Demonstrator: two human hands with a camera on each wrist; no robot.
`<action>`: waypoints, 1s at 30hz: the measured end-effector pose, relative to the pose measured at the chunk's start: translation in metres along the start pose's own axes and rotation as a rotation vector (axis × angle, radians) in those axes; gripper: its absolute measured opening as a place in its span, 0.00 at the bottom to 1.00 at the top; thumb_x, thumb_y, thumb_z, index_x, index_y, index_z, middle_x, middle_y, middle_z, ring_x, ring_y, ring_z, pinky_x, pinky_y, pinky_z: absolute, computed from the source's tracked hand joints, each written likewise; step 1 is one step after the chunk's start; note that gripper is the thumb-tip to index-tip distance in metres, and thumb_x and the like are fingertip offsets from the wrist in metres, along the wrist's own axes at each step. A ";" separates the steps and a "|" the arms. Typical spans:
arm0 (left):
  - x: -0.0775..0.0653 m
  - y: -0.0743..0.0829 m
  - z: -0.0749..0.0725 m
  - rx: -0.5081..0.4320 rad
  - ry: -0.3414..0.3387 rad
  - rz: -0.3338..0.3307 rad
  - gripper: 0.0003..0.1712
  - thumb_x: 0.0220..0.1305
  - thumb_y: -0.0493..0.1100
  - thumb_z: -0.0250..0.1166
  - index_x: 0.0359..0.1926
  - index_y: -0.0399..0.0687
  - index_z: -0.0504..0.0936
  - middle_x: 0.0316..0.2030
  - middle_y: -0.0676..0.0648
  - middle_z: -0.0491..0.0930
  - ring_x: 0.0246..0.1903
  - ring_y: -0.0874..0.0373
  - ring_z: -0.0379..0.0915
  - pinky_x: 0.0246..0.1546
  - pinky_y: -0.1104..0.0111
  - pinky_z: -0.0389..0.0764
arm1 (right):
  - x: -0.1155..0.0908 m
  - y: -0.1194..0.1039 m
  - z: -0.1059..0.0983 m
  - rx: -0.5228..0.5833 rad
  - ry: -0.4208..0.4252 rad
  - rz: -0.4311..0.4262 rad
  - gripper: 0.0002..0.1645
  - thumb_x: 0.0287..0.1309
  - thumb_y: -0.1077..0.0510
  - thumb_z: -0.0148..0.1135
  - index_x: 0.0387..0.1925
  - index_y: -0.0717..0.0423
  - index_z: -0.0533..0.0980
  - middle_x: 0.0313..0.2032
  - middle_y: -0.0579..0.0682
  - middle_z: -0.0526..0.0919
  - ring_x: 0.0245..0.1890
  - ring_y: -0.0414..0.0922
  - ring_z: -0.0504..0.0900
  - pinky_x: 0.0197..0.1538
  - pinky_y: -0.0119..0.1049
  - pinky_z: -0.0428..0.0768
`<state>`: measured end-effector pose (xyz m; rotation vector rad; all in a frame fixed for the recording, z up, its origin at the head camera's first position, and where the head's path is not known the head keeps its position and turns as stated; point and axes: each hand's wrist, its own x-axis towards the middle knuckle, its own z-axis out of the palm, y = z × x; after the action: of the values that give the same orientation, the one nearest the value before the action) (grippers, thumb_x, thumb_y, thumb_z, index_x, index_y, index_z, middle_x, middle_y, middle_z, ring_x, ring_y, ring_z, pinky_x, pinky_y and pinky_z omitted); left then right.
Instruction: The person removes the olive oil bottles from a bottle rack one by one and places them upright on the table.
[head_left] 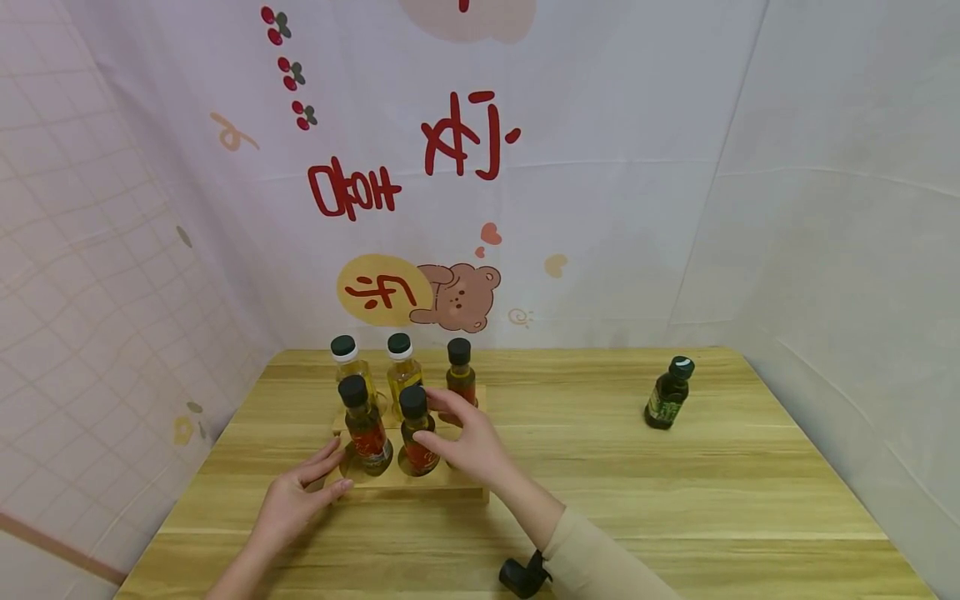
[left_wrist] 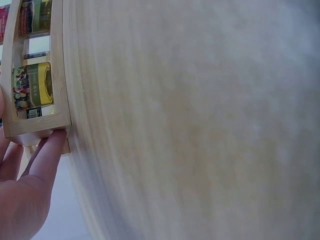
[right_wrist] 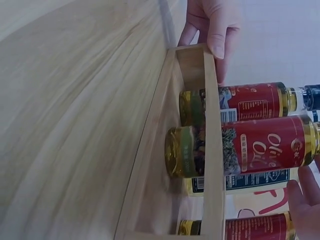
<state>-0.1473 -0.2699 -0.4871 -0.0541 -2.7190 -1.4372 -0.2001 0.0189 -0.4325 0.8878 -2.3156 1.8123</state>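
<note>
A two-tier wooden rack (head_left: 414, 493) holds several oil bottles at the table's left. My left hand (head_left: 296, 496) grips the rack's left end, thumb at the front corner and fingers further back; the left wrist view shows fingers against the end board (left_wrist: 37, 131). Around the front-right olive oil bottle (head_left: 420, 454), red-labelled and black-capped, my right hand (head_left: 472, 437) has its thumb on the near side and fingers up by the cap. This bottle stands upright in its hole. Left of it is a matching olive oil bottle (head_left: 369, 440).
On the rear tier are two yellow oil bottles (head_left: 405, 383) with green caps and a darker red-labelled bottle (head_left: 461, 379). A small dark green bottle (head_left: 666, 398) stands alone at the table's right. Behind the table hangs a printed white cloth (head_left: 600, 233). A black object (head_left: 522, 577) sits by my right sleeve.
</note>
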 end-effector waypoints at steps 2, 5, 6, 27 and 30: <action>0.000 0.000 0.000 0.002 0.000 0.004 0.33 0.60 0.50 0.73 0.64 0.42 0.77 0.69 0.50 0.66 0.68 0.42 0.59 0.57 0.50 0.74 | 0.002 -0.003 0.002 0.016 0.008 0.017 0.33 0.59 0.64 0.70 0.66 0.58 0.71 0.55 0.56 0.81 0.57 0.54 0.78 0.61 0.54 0.74; 0.000 0.000 0.000 0.008 0.001 0.012 0.33 0.60 0.50 0.73 0.64 0.42 0.77 0.69 0.50 0.66 0.68 0.43 0.60 0.57 0.51 0.74 | 0.005 -0.006 0.005 0.034 0.021 0.020 0.33 0.58 0.67 0.69 0.65 0.63 0.71 0.53 0.59 0.81 0.55 0.57 0.78 0.60 0.57 0.73; 0.000 0.000 0.000 0.011 0.001 0.012 0.34 0.60 0.50 0.73 0.64 0.42 0.77 0.69 0.50 0.66 0.68 0.43 0.60 0.57 0.51 0.74 | 0.006 -0.007 0.005 0.039 0.025 0.023 0.32 0.58 0.67 0.69 0.64 0.63 0.71 0.52 0.59 0.81 0.54 0.57 0.78 0.60 0.58 0.73; -0.001 0.003 0.000 0.023 0.003 -0.001 0.33 0.60 0.49 0.73 0.64 0.42 0.77 0.69 0.50 0.66 0.68 0.43 0.59 0.59 0.50 0.71 | 0.005 -0.039 0.005 0.058 0.072 0.051 0.27 0.58 0.68 0.68 0.60 0.62 0.76 0.45 0.59 0.84 0.47 0.56 0.82 0.56 0.54 0.78; -0.001 0.004 0.000 0.031 0.004 -0.002 0.33 0.60 0.50 0.73 0.64 0.43 0.77 0.69 0.50 0.66 0.68 0.44 0.59 0.59 0.50 0.71 | 0.001 -0.052 0.003 0.066 0.076 0.042 0.25 0.58 0.68 0.68 0.58 0.64 0.77 0.44 0.60 0.84 0.46 0.55 0.82 0.54 0.55 0.78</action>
<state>-0.1461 -0.2681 -0.4839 -0.0470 -2.7382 -1.3945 -0.1756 0.0087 -0.3880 0.7694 -2.2571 1.9142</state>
